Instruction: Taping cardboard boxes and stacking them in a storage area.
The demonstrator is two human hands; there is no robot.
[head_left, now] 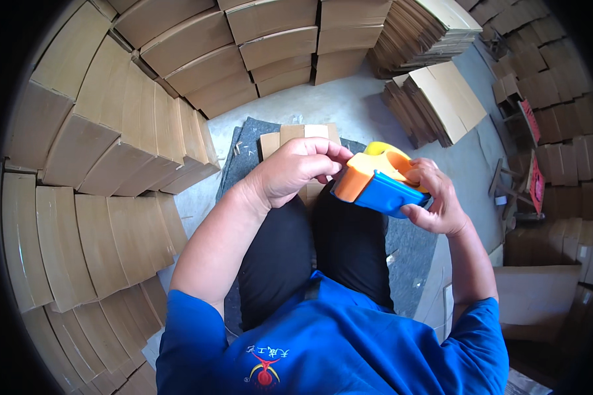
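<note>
In front of my lap, my right hand point(435, 201) grips a blue and orange tape dispenser point(385, 191) from its right side, thumb below and fingers over the top. A yellow ring point(379, 148), apparently part of the dispenser or a roll on it, shows at its far side. My left hand point(303, 166) is closed in a pinch at the dispenser's left end, fingertips touching or very near it. Whatever lies between those fingertips is too small to make out. Beyond and partly behind my left hand is a cardboard box point(308, 130) with a pale strip on top.
Stacked cardboard boxes point(132, 141) wall the left and far sides. Flattened cardboard point(445, 102) stands in piles at the far right. A dark grey mat point(412, 263) lies under me on the concrete floor point(286, 102). Red-topped stools point(536, 187) are on the right.
</note>
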